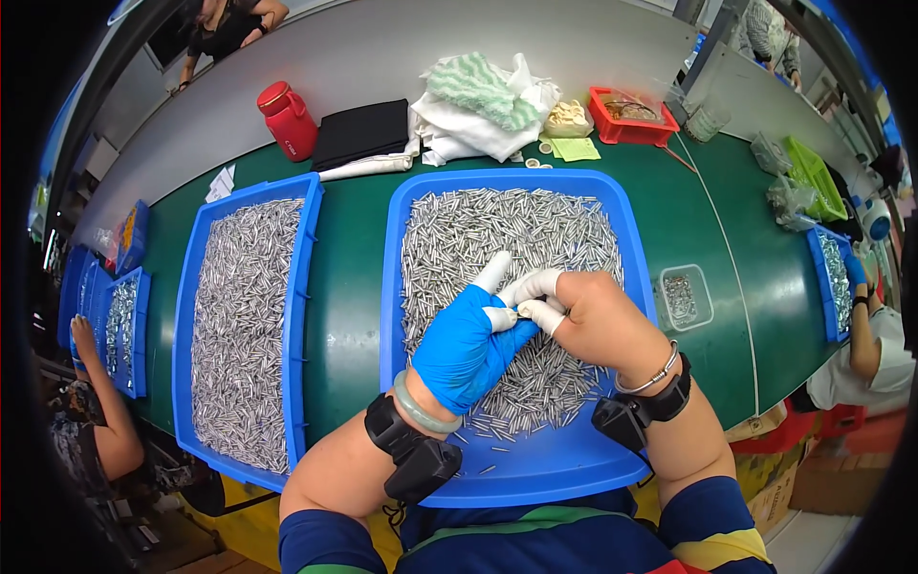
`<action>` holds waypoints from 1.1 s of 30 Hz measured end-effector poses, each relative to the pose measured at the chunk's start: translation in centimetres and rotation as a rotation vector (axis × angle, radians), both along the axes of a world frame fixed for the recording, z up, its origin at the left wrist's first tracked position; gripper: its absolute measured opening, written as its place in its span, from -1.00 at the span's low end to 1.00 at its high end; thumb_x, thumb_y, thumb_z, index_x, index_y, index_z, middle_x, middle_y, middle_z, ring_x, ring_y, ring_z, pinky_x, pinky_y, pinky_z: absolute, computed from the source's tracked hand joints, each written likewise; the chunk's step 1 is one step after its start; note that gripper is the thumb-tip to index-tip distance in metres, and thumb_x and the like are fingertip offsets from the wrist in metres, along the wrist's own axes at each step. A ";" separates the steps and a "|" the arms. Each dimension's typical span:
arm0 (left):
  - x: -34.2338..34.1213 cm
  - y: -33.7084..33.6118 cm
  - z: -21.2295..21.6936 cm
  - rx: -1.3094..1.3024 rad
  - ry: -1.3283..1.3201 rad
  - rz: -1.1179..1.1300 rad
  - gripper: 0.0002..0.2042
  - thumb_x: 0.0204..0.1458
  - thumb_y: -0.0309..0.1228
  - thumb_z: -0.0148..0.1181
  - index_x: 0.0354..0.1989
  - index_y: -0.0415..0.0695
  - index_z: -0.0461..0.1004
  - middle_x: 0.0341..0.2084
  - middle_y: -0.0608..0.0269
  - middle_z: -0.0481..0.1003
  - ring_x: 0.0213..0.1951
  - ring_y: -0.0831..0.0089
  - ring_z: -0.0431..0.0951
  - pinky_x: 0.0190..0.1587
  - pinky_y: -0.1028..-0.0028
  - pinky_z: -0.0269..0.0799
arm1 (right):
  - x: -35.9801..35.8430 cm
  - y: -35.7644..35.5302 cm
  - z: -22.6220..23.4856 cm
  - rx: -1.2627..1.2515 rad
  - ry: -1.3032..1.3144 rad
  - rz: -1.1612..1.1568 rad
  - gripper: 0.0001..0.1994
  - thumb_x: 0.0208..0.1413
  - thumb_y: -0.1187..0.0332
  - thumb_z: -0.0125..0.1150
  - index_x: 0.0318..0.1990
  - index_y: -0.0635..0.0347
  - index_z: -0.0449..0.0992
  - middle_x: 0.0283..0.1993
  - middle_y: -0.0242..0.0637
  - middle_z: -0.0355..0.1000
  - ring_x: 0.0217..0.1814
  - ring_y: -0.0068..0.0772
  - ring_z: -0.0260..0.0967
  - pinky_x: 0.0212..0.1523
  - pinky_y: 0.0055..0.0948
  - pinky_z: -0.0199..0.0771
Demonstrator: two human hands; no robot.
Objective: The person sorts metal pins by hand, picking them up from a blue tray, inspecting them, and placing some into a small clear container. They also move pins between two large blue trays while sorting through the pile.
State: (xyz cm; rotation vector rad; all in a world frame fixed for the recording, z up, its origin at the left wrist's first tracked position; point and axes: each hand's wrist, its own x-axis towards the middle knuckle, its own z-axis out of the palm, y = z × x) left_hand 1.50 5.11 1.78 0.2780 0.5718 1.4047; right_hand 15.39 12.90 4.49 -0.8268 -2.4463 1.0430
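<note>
Both of my hands meet above a blue tray (564,478) heaped with small silvery metal pins (516,225). My left hand (469,340) wears a blue glove with white finger cots on some fingertips. Its thumb and fingers pinch together beside the right fingertips. My right hand (564,301) has white cots on its fingers and is bare otherwise; its thumb and forefinger are closed in a pinch against the left hand. Whatever sits between the fingertips is too small and covered to make out. Loose pins lie in the tray's near part, below my hands.
Left of me stands a second blue tray (298,383) full of similar pins. At the right is a small clear tub (703,306) with small metal parts. Along the back are a red flask (287,122), black cloth (359,134), white cloths (469,129) and a red bin (631,132). Co-workers sit on both sides.
</note>
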 end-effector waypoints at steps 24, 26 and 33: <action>0.8 -0.2 0.3 0.086 -0.064 -0.050 -0.38 -0.17 -0.67 -0.22 0.17 -0.44 -0.17 0.12 -0.30 0.00 0.18 -0.03 0.04 0.21 0.18 0.04 | 15.5 3.8 1.6 -0.435 0.159 -0.653 -0.85 0.09 0.38 0.00 -0.25 0.21 0.45 -0.62 -0.54 0.23 -0.69 -0.76 0.03 -0.73 -0.70 -0.01; 0.9 -0.4 0.2 0.076 -0.097 -0.038 -0.41 -0.13 -0.63 -0.21 0.17 -0.44 -0.16 0.11 -0.30 0.01 0.18 -0.03 0.05 0.21 0.18 0.05 | 14.3 3.9 1.9 -0.573 0.250 -0.625 -0.83 0.10 0.36 -0.03 -0.22 0.20 0.45 -0.63 -0.53 0.23 -0.71 -0.75 0.00 -0.76 -0.70 -0.05; 1.7 -1.0 0.2 -0.018 -0.254 -0.006 -0.51 0.07 -0.42 -0.23 0.15 -0.45 -0.09 0.09 -0.28 0.07 0.15 0.00 0.11 0.20 0.17 0.07 | 3.8 3.0 1.2 -1.379 1.063 -0.097 -0.75 0.12 0.30 -0.12 -0.17 0.20 0.43 -0.62 -0.43 0.27 -0.74 -0.64 -0.05 -0.77 -0.71 -0.13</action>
